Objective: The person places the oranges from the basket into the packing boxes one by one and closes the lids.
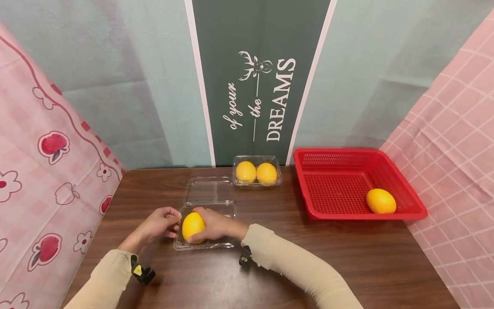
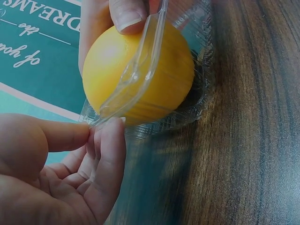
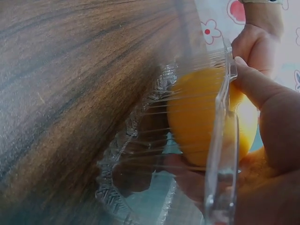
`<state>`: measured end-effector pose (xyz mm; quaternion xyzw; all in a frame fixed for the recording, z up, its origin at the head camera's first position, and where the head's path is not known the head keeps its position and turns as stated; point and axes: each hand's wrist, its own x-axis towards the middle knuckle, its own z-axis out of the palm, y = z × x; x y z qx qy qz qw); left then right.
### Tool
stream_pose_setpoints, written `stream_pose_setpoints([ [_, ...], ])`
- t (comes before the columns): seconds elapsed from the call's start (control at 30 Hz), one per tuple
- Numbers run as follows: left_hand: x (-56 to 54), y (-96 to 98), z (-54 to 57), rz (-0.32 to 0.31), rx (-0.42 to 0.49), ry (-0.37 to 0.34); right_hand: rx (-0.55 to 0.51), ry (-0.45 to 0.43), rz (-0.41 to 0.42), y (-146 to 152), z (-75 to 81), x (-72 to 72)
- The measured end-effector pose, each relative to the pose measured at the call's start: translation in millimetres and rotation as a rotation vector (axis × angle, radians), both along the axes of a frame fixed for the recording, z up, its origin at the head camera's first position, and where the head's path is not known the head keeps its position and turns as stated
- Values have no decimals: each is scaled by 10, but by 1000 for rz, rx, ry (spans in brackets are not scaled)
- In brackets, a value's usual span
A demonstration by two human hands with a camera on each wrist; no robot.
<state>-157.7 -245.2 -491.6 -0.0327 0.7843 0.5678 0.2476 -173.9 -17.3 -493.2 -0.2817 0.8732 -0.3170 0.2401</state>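
Note:
An open clear plastic clamshell box [image 1: 221,245] lies on the table, its lid [image 1: 210,189] folded back away from me. Inside its left half sits a yellow lemon-like fruit [image 1: 192,226], which my right hand [image 1: 214,224] grips from the right with thumb and fingers around it. At the box's left edge, my left hand [image 1: 160,223] pinches the rim [image 2: 105,117] between thumb and finger. Through the box's ribbed wall [image 3: 197,98], the right wrist view shows the fruit low in the box, with right fingers partly behind the plastic.
Behind stands a closed clear box [image 1: 256,182] with two yellow fruits in it. A red plastic basket [image 1: 308,197] at the right holds one more yellow fruit [image 1: 381,201]. Printed curtains [image 1: 154,86] hang behind and beside the brown wooden table [image 1: 262,274].

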Motion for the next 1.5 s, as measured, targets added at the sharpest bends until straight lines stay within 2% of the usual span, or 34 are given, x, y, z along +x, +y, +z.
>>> stream_pose_setpoints([
  [0.27,5,10,-30,12,-5,-3,33,59,-26,34,-46,10],
  [0.73,-4,10,-63,10,11,-4,65,143,25,139,12,-19],
  [1.13,6,16,-49,7,24,-1,80,202,48,232,60,-62],
  [1.5,4,4,-41,-4,33,4,124,203,70,443,241,-110],
])
